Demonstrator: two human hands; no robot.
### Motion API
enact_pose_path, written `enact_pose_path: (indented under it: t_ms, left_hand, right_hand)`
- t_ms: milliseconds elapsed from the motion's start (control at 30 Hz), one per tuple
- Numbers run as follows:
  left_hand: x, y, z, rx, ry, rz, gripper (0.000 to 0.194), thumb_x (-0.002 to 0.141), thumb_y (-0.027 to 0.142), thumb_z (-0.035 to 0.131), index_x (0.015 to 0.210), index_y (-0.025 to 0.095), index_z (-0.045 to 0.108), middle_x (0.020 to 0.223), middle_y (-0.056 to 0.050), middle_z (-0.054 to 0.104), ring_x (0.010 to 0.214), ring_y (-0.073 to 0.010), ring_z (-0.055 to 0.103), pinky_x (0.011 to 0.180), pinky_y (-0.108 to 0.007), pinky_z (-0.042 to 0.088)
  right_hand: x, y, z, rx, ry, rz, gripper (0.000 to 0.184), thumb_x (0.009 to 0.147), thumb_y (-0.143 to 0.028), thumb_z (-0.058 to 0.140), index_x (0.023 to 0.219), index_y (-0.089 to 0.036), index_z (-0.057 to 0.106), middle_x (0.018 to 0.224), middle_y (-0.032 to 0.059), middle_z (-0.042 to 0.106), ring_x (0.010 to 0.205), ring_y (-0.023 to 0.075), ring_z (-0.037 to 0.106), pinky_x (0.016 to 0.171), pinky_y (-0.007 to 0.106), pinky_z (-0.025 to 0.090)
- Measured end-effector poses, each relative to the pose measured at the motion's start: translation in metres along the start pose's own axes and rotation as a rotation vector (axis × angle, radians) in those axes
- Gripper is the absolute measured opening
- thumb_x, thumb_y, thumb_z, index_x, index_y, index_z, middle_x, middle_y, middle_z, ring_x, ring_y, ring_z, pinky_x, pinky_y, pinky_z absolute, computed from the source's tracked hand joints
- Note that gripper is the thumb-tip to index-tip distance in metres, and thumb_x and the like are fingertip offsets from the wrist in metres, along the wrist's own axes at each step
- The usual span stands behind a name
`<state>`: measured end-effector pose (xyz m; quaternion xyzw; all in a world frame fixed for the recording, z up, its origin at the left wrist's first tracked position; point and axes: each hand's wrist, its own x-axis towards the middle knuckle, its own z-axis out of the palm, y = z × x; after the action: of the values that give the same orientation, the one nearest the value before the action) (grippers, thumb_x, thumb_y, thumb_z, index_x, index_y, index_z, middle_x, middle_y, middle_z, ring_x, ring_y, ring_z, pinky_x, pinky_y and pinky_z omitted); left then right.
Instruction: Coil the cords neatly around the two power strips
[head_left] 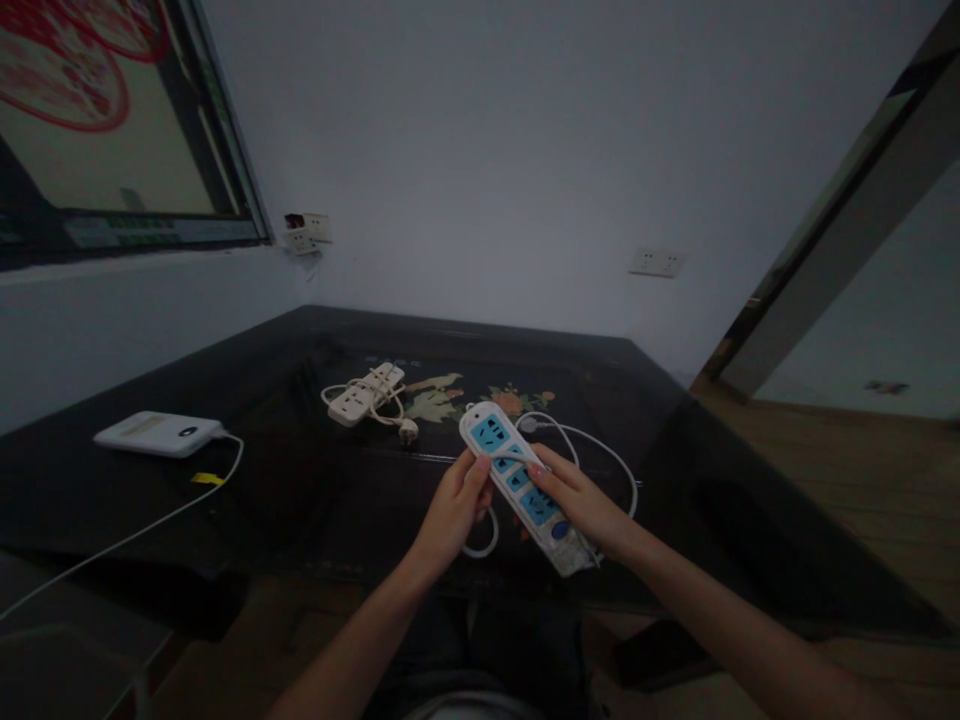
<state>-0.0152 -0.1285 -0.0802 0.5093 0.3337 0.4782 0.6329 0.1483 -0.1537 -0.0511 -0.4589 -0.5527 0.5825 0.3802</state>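
Observation:
A white power strip [559, 550] with blue socket faces is held at a slant above the dark table. My right hand [581, 500] is closed around its right side, thumb on the top face. At the strip's left edge, my left hand [456, 505] pinches the white cord [511, 456], which crosses the socket face between my two thumbs. Part of the cord hangs in a small loop below my left hand. The rest curves behind the strip to the right, with a plug [529, 425] lying beyond it. My fingers under the strip are hidden.
A second white power strip [352, 403], wrapped in its own cord, lies on the glossy black table [300, 510]. Left of it sits a white box-like device [161, 435] with a cable trailing off the near edge. Wall sockets [656, 262] are behind, and a window [120, 150] is at left.

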Motion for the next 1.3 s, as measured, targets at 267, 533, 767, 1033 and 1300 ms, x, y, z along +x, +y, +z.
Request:
enact_pose_path:
  t_ms: [267,533,767,1033,1300]
  left_hand:
    - [0.003,-0.002,-0.007,0.152,-0.002,0.067,0.049,0.077,0.066,0.05,0.077,0.017,0.049,0.056,0.007,0.037,0.046,-0.0068,0.031,0.043,-0.019,0.024]
    - [0.0,0.013,-0.018,0.561,0.032,0.225,0.042,0.087,0.046,0.048,0.056,0.016,0.049,0.055,0.003,0.043,0.055,-0.011,0.041,0.054,-0.023,0.029]
    - [-0.006,0.011,-0.017,0.204,-0.112,0.1,0.041,0.087,0.052,0.047,0.073,0.015,0.056,0.051,0.007,0.033,0.047,-0.0076,0.026,0.047,-0.022,0.02]
    - [-0.009,-0.019,-0.011,-0.293,-0.335,-0.079,0.05,0.076,0.058,0.062,0.056,0.016,0.046,0.045,0.009,0.023,0.042,-0.0044,0.017,0.045,-0.022,0.012]
    - [-0.004,-0.028,-0.014,-0.291,-0.39,-0.015,0.061,0.059,0.068,0.071,0.045,0.016,0.042,0.04,0.006,0.033,0.04,-0.0047,0.029,0.045,-0.021,0.019]
  right_hand:
    - [-0.001,-0.003,-0.004,-0.192,0.019,-0.081,0.043,0.084,-0.058,0.051,0.099,-0.019,0.053,0.08,0.0002,0.059,0.062,0.0138,0.061,0.054,0.025,0.049]
    - [-0.004,0.001,-0.012,-0.595,0.157,-0.254,0.03,0.089,-0.047,0.048,0.089,-0.018,0.055,0.083,0.0016,0.06,0.078,0.0164,0.057,0.072,0.029,0.045]
    - [-0.004,-0.001,-0.01,-0.384,0.235,-0.243,0.035,0.086,-0.053,0.048,0.085,-0.019,0.055,0.076,0.0,0.057,0.07,0.0148,0.057,0.063,0.027,0.047]
    - [-0.016,-0.011,-0.004,0.102,0.116,0.01,0.042,0.079,-0.058,0.058,0.098,-0.021,0.053,0.064,-0.0006,0.066,0.052,0.0177,0.066,0.047,0.027,0.052]
    - [-0.033,-0.022,0.006,0.377,-0.168,0.129,0.047,0.08,-0.061,0.053,0.09,-0.015,0.056,0.064,0.008,0.071,0.051,0.0179,0.067,0.047,0.024,0.052]
